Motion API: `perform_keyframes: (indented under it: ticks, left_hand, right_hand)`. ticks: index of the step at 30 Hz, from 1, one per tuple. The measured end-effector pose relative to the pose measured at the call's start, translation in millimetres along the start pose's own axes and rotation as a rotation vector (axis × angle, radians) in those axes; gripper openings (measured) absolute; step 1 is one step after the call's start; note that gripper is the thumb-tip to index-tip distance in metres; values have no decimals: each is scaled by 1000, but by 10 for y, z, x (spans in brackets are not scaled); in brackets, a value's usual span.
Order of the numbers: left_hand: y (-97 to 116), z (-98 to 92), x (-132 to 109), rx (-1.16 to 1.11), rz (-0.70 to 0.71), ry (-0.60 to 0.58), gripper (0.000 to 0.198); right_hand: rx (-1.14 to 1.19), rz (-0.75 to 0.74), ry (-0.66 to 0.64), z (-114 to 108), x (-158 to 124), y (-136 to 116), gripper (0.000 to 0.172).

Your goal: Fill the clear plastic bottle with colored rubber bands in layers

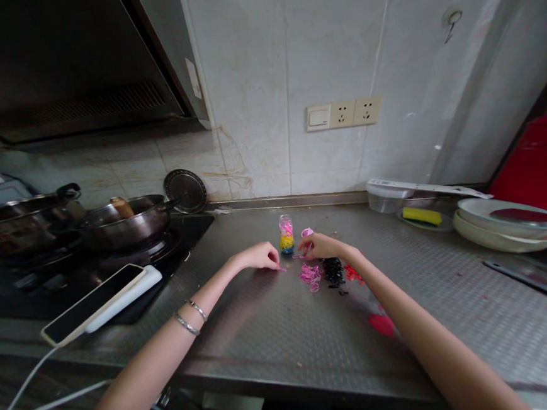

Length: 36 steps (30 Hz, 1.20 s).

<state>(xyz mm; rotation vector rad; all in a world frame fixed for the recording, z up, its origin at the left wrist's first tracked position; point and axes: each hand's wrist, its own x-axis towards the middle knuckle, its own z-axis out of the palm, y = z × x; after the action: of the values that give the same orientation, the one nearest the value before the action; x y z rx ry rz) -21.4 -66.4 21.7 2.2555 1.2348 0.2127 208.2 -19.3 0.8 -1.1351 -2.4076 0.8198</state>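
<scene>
A small clear bottle (285,228) stands upright on the metal counter, filled in layers of pink, yellow and blue. My left hand (262,255) is left of it, fingertips pinched on a small pink elastic band (282,269). My right hand (323,246) is right of the bottle, its fingers closed on another pink band (298,257). Just below that hand lies a loose pile of pink bands (310,274). Beside it are a black pile (333,271) and a red pile (353,273), the latter partly behind my right forearm. A pinkish item (306,232) sits behind my right hand.
A phone (96,301) with a white power bank and cable lies at left by the stove. Pans (126,223) stand on the burners. At right are bowls (503,231), a yellow sponge (421,217) and a knife-like blade (535,282). A red object (381,324) lies by my right forearm.
</scene>
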Motion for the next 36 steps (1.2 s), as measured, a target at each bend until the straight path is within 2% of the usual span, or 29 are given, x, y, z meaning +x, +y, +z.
perform_keyframes:
  ticks: [4,10,15,27,29,31,34,36]
  left_hand:
    - [17,31,-23,14,5,-19,19]
    - [2,31,-35,55,-73,139,30]
    - [27,98,-31,37,-86,111,34]
    - [94,163,-5,54,-11,57,23]
    - [131,84,-25,42,25,54,23]
    - [212,-84,-47,3,82,91,24]
    - [398,-459,-36,-38,142,224,24]
    - [531,-713,29,1,165,265,23]
  right_hand:
    - [-69,-20,24,38,-10,-28,35]
    - [-102,-57,89,67,-32,-17,34]
    - [-103,-78,147,90,-33,-34,32]
    - [-108,-79,107,105,-102,-88,29]
    - [-119,-82,104,101,-110,-88,28]
    - [-131,-92,101,100,-113,-97,27]
    - [-133,-104,80,100,-115,-122,29]
    - [-128,-97,57,99,-113,-137,30]
